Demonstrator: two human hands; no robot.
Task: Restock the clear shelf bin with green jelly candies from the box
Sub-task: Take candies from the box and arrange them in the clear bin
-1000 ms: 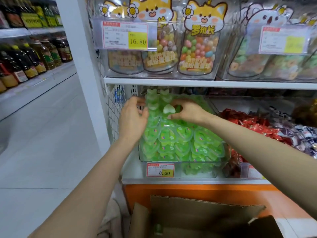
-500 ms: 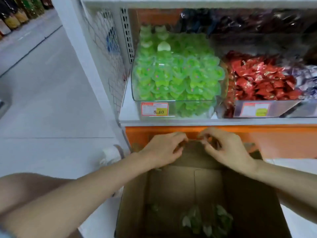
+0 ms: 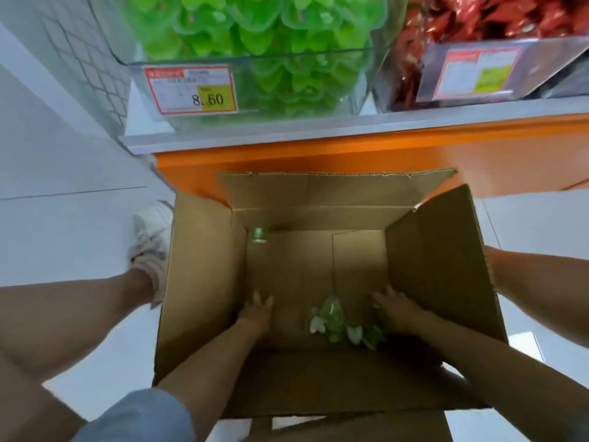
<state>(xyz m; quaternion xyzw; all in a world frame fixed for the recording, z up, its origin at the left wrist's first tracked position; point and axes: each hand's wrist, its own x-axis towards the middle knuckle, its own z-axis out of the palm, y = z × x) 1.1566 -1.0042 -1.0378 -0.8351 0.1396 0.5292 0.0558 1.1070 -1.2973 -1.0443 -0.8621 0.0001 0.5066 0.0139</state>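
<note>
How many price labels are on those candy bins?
2. One label is on the clear bin of green jelly candies, left; the other label fronts the red-wrapped sweets, right. More may lie out of view.

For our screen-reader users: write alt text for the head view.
Both hands reach down into a nearly empty cardboard box: the left hand with fingers spread over bare floor, the right hand beside a few green candies. On the shelf above, the clear bin is heaped with the same candies.

Red-wrapped candies (image 3: pixel 478 23) on grey shelf (image 3: pixel 318 130); orange panel (image 3: pixel 318 154) beneath.
</note>
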